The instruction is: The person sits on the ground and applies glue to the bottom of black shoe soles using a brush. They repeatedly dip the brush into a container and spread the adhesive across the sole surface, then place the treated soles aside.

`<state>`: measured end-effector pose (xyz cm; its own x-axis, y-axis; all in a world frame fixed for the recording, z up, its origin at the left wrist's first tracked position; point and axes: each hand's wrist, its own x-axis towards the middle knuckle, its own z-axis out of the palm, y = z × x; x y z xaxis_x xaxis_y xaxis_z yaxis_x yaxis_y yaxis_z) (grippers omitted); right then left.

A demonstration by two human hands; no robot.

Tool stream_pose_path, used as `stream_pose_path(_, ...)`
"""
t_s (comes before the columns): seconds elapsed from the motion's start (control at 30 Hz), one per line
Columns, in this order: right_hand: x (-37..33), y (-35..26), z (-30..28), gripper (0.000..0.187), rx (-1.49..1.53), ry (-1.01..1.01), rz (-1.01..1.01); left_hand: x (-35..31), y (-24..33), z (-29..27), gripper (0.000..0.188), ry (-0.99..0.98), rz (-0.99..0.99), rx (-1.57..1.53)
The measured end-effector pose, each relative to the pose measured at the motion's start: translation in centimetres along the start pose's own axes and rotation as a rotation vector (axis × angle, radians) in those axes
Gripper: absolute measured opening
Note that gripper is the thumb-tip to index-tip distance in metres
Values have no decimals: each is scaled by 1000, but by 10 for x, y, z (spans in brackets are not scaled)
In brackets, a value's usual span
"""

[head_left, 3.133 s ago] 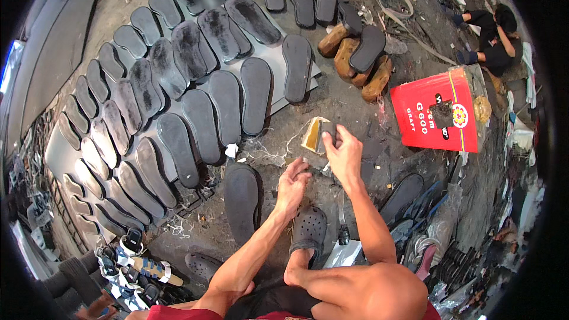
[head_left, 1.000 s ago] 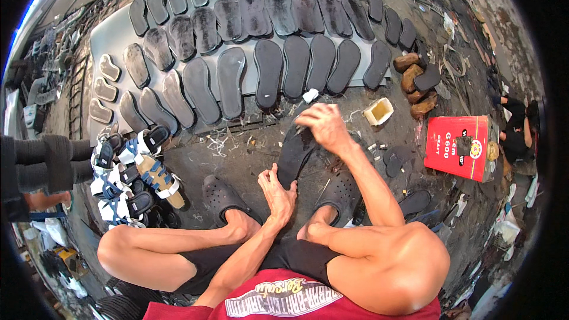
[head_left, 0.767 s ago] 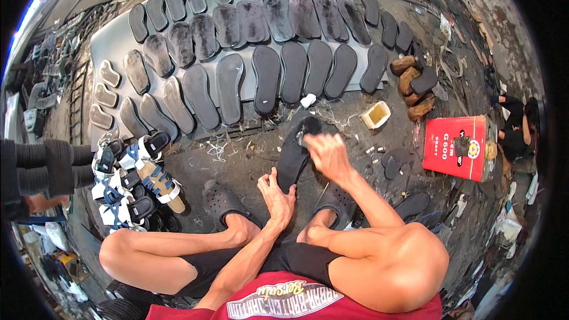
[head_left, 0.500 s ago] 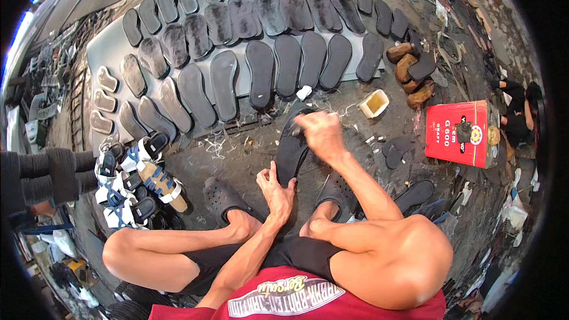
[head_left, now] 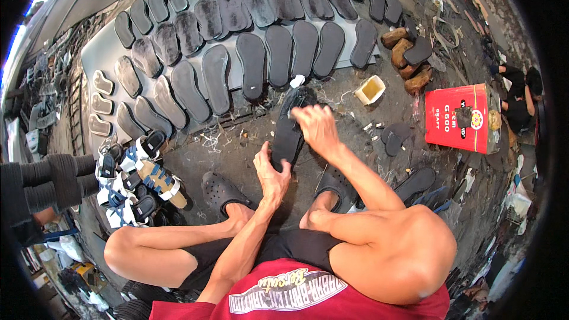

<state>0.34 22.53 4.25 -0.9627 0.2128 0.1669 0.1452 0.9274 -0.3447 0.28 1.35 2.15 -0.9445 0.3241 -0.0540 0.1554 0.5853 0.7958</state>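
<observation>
A long black shoe sole (head_left: 289, 135) stands out before me over the dark ground, its toe end pointing away and looking shiny. Around its heel end, the thumb and fingers of my left hand (head_left: 271, 179) are closed. My right hand (head_left: 320, 130) is over the sole's forward half, with fingers bent together against its surface. Whatever they pinch is hidden and slightly blurred. Just beyond the toe lies a small white scrap (head_left: 297, 81).
Rows of dark soles (head_left: 252, 66) cover a grey sheet (head_left: 228, 98) ahead. To the right are a pale tub of yellowish stuff (head_left: 371, 90), brown blocks (head_left: 409, 68), a red tin (head_left: 455, 117) and a person (head_left: 520, 106). White-and-blue sandals (head_left: 136, 178) pile up at left.
My right hand has shifted slightly along the sole, and more of the shiny toe end shows. My left hand keeps its hold at the heel. The whole view has tilted a little.
</observation>
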Motion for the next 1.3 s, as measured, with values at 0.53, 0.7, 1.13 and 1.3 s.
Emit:
stream_pose_path(0.53, 21, -42, 11, 27, 180, -115, -173, -14, -4, 9, 91, 70, 93, 66)
stream_pose_path(0.7, 47, -15, -7, 25, 2, 20, -34, -18, -5, 4, 88, 88, -30, -187)
stream_pose_path(1.13, -48, -91, -37, 25, 708, -35, 313, 34, -35, -36, 44, 508, -363, -517)
stream_pose_path(1.3, -17, 1, -92, 31, 1149, 353, 711, -4, 5, -6, 88, 12, -25, -1)
